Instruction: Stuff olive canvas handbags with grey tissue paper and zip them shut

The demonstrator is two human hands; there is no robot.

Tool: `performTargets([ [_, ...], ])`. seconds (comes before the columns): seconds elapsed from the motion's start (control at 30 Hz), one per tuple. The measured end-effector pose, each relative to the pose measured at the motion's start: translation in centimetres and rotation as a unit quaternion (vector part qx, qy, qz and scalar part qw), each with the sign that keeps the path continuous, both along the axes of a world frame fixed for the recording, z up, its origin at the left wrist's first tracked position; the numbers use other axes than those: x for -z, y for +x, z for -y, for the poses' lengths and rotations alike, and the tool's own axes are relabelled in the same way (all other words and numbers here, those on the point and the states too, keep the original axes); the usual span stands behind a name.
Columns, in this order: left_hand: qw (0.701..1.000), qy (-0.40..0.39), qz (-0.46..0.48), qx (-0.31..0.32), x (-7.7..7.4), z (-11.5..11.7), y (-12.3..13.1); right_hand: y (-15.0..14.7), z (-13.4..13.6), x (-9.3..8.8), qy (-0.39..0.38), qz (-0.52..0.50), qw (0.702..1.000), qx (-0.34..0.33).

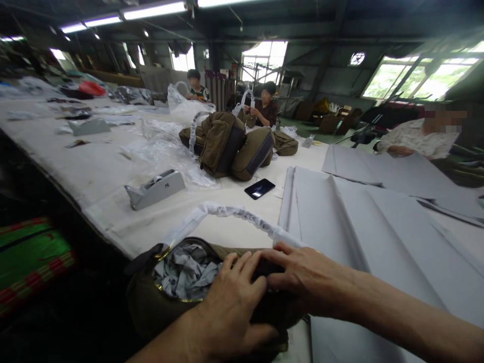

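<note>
White worktable [102,174], paper sheets [378,227] beside open bag [151,312], phone [260,188], tape dispenser [159,190] beyond

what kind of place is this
Probably a bag factory or workshop, perhaps its packing area: a long white table holds a cluster of similar olive-brown bags and a tape dispenser, beneath ceiling strip lights.

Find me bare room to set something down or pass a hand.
Bare table shows left of the near tape dispenser, toward the table edge; a smaller patch lies between dispenser, phone and handle. A hand could probably pass inside the handle's arch, behind the open bag. It's crowded mid-table with bags and plastic, and on the right with sheets.
</note>
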State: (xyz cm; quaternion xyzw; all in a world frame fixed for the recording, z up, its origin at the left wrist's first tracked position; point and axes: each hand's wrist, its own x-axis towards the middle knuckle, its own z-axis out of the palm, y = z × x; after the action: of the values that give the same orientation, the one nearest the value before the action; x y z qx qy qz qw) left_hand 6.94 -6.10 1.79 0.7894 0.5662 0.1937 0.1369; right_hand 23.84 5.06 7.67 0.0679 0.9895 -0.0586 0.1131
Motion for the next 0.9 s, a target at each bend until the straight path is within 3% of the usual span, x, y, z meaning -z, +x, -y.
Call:
performTargets([
  [0.13, 0.999, -0.008, -0.037, 0.008, 0.4, -1.1, 1.6, 0.8, -0.2, 0.6, 0.01, 0.004, 1.0, 0.017],
  [0.23, 0.997, 0.011, -0.067, 0.029, 1.0, -1.4, 1.7, 0.8, -0.2, 0.9, 0.032, 0.013, 0.999, -0.018],
  [0.4, 0.999, -0.01, -0.011, 0.031, 1.1, -1.2, 1.2, 0.5, -0.1, 0.1, 0.04, 0.026, 0.998, -0.046],
  [0.47, 0.999, -0.013, 0.025, 0.02, 1.0, -1.2, 1.0, 0.9, -0.1, -0.8, 0.007, -0.004, 1.0, -0.021],
  [0.63, 0.999, 0.013, 0.033, 0.015, 1.2, -1.2, 0.8, 2.3, 0.0, -2.4, -0.014, 0.014, 0.991, 0.132],
  [0.9, 0.997, 0.019, 0.074, 0.003, 1.1, -0.5, 0.8, 2.8, 0.2, -1.3, -0.037, -0.014, 0.988, 0.151],
])
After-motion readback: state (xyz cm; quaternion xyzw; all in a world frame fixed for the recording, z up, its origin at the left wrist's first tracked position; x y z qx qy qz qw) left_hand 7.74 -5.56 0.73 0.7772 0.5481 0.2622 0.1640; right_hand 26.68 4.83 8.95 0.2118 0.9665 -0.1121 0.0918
